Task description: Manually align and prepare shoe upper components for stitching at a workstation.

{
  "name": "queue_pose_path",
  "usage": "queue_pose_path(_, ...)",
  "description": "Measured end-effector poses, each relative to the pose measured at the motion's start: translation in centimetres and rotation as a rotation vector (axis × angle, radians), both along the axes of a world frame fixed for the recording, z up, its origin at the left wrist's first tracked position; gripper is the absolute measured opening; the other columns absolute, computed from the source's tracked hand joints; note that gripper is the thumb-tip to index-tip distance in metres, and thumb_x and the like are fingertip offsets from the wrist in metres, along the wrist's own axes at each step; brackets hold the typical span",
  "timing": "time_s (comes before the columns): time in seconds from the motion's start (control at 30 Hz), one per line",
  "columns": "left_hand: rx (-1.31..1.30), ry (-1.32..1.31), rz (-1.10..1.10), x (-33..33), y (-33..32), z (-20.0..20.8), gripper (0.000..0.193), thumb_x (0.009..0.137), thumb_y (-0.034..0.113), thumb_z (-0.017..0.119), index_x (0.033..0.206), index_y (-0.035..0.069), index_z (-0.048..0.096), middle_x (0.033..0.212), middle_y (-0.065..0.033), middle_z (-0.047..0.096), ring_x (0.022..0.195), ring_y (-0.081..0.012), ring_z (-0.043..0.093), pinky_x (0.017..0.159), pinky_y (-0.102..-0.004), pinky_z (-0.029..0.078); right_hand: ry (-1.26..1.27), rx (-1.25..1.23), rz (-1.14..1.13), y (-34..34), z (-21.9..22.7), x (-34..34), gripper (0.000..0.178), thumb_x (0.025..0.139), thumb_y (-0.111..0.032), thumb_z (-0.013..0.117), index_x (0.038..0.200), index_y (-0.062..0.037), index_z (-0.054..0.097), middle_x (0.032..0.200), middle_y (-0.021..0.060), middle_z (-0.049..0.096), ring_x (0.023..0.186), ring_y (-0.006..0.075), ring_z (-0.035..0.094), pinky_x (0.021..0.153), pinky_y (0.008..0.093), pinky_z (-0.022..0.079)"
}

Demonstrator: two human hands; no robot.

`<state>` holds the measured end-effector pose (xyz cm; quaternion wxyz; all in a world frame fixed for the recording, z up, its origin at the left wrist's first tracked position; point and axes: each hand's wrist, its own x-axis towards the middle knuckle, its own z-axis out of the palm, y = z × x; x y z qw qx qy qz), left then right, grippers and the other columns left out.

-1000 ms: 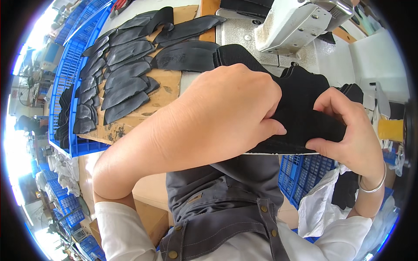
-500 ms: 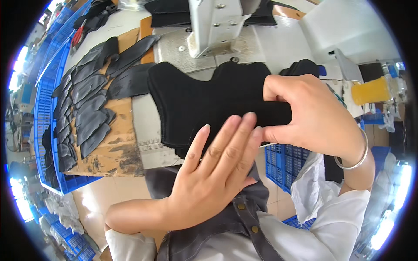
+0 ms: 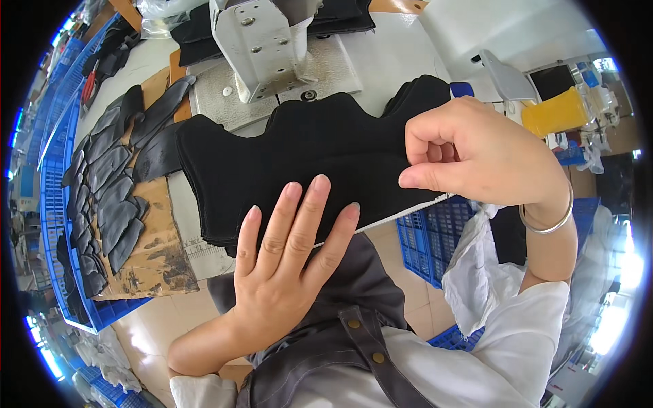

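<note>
A stack of black fabric pieces with a wavy far edge lies flat in front of me. My left hand rests on its near edge, palm down, fingers stretched and spread. Over the stack's right part is my right hand; its fingers are loosely curled, with the thumb apart from them and no fabric visible between. A silver bangle circles that wrist. Just beyond the stack stands the white metal body of a machine on a metal plate.
Dark leather-like pieces overlap on a stained brown board at left, next to a blue crate. Another blue crate with white cloth stands below right. A yellow container is at far right.
My right hand has let go of the folded right part of the fabric, which now lies flat. My left hand has moved left with its fingers spread wider. The view has shifted.
</note>
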<state>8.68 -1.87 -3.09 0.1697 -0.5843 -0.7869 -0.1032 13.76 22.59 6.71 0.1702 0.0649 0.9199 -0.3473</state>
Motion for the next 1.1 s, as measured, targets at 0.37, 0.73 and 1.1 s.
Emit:
queue_pose_path(0.37, 0.037, -0.008, 0.067, 0.2, 0.4, 0.3, 0.045, 0.085, 0.021, 0.057, 0.129, 0.023, 0.056, 0.136, -0.0079, 0.054, 0.127, -0.0249, 0.05, 0.108, -0.0422, 0.031, 0.083, 0.065, -0.034, -0.5, -0.7, 0.6, 0.025, 0.08, -0.018, 0.07, 0.07, 0.0016, 0.059, 0.059, 0.0136, 0.06, 0.056, 0.027, 0.06, 0.053, 0.0344, 0.044)
queue_pose_path(0.73, 0.011, -0.141, -0.02, -1.2, 1.9, 3.1, 0.081, 0.059, 0.025, 0.076, 0.131, -0.003, 0.05, 0.128, -0.0142, 0.053, 0.111, -0.0293, 0.053, 0.101, -0.0456, 0.038, 0.574, 0.542, 0.006, -4.1, -1.8, 2.5, 0.032, 0.07, -0.016, 0.074, 0.095, -0.003, 0.061, 0.1, 0.012, 0.063, 0.091, 0.029, 0.061, 0.076, 0.0379, 0.049)
queue_pose_path(1.1, -0.068, 0.019, 0.201, -2.0, -2.4, 3.0, 0.075, 0.071, 0.043, 0.071, 0.122, -0.009, 0.054, 0.133, -0.0221, 0.051, 0.125, -0.0332, 0.05, 0.105, -0.0427, 0.038, 0.551, 0.66, 0.232, -2.6, -4.4, 3.9, 0.065, 0.079, -0.027, 0.066, 0.135, -0.0008, 0.047, 0.142, 0.0135, 0.045, 0.13, 0.03, 0.044, 0.107, 0.0439, 0.035)
